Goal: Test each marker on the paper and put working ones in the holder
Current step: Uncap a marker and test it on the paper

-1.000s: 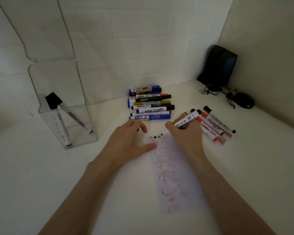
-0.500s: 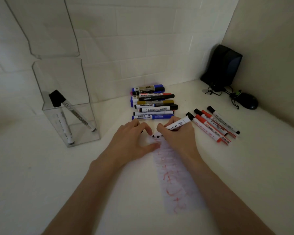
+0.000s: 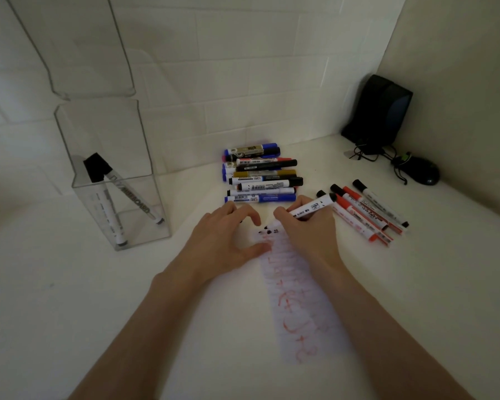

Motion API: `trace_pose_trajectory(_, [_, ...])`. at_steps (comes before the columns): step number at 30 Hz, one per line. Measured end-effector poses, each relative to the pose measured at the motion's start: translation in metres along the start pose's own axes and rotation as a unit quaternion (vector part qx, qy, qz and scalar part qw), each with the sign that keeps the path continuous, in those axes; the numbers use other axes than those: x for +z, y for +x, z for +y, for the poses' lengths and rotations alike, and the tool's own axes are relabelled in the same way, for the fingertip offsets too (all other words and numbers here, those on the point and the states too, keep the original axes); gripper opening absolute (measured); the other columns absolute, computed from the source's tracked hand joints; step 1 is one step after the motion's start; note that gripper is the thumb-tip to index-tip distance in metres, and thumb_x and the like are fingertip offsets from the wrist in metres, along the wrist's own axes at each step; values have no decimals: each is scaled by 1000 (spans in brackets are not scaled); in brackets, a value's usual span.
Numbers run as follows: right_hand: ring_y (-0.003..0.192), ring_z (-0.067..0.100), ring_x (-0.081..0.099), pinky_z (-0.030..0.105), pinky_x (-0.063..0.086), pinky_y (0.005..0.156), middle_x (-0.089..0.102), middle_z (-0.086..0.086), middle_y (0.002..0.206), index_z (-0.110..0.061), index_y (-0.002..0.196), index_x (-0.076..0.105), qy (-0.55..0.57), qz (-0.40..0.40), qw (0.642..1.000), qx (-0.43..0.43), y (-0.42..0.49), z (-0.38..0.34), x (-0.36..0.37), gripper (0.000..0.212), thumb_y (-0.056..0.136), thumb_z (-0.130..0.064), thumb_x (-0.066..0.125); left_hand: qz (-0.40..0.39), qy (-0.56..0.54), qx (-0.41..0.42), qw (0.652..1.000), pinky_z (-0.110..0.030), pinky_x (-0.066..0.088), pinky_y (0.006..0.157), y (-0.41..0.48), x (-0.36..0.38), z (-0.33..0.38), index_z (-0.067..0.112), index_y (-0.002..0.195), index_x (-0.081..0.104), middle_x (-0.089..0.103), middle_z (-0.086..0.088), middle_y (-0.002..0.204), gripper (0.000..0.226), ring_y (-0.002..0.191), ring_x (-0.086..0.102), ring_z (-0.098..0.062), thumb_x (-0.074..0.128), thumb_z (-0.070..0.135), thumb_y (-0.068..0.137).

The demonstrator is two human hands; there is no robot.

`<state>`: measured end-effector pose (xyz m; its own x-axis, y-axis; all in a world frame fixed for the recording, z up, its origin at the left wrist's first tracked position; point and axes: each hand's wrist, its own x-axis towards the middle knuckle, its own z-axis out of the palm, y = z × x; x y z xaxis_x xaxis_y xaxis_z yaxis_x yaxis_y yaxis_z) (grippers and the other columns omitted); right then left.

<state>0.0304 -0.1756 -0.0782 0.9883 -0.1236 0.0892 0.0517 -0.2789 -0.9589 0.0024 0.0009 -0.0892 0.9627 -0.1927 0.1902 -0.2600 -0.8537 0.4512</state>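
Both bare forearms come in from the lower edge and angle toward each other, the wrists close together. The left hand (image 3: 225, 241) lies palm down, its fingers loosely arched with the tips on the surface and its thumb stretched out to the right, pressing on the edge of the paper (image 3: 298, 298). The right hand (image 3: 309, 230) is turned knuckles-up, its fingers curled and pinching a marker (image 3: 312, 207) in a writing grip, tip down.

On the tabletop (image 3: 70, 313), the paper (image 3: 298, 295) is laid centrally; a marker pile (image 3: 260, 180) is set behind it, the holder (image 3: 145, 215) containing two markers (image 3: 133, 199) at left, a marker row (image 3: 364, 215) at right.
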Motion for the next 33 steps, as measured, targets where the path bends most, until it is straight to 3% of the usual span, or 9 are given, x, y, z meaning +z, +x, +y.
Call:
trace_pose_trajectory(6, [49, -3, 57, 13, 50, 55, 63, -14, 51, -20, 67, 58, 0, -16, 1000, -2, -2, -1, 1, 26, 82, -11, 77, -2, 4, -14, 1000, -26, 34, 78, 0, 1, 0, 43, 111, 58, 41, 17, 93, 44, 87, 46, -6, 65, 70, 78])
trace_pose_trajectory(11, [53, 6, 57, 26, 52, 59, 64, -4, 56, -17, 65, 59, -15, -22, 1000, -16, -1, 1, 4, 25, 80, -11, 78, -12, 19, -17, 1000, -26, 36, 81, 0, -1, 3, 44, 114, 56, 41, 15, 96, 45, 91, 46, -8, 63, 71, 79])
trace_pose_trajectory(21, [53, 7, 56, 21, 49, 55, 62, -6, 55, -17, 66, 58, -2, -7, 1000, -15, -1, 1, 1, 26, 80, -9, 77, -10, 41, -13, 999, -26, 33, 80, -2, -3, 4, 42, 119, 55, 38, 14, 96, 49, 89, 43, -7, 61, 72, 81])
trace_pose_trajectory(25, [54, 8, 56, 24, 50, 57, 65, 3, 60, -16, 66, 59, -10, -29, 999, -15, -3, 1, 3, 24, 80, -10, 78, -10, 28, -11, 1000, -25, 34, 80, -2, -2, 5, 42, 120, 55, 43, 13, 99, 48, 88, 45, -6, 62, 70, 81])
trace_pose_trajectory(29, [49, 5, 51, 20, 45, 53, 58, -8, 52, -17, 64, 56, -15, -27, 999, -21, -2, 2, 2, 28, 79, -9, 78, -10, 19, -17, 1000, -27, 38, 83, -2, -3, 5, 43, 116, 56, 45, 12, 99, 45, 89, 46, -7, 63, 69, 81])
trace_pose_trajectory(33, [51, 2, 57, 17, 49, 54, 63, -9, 54, -20, 64, 58, -12, -12, 1000, -26, -2, 1, 2, 28, 81, -11, 79, -11, 21, -19, 1000, -25, 33, 80, -3, -3, 6, 42, 117, 57, 44, 13, 98, 45, 88, 45, -7, 63, 69, 81])
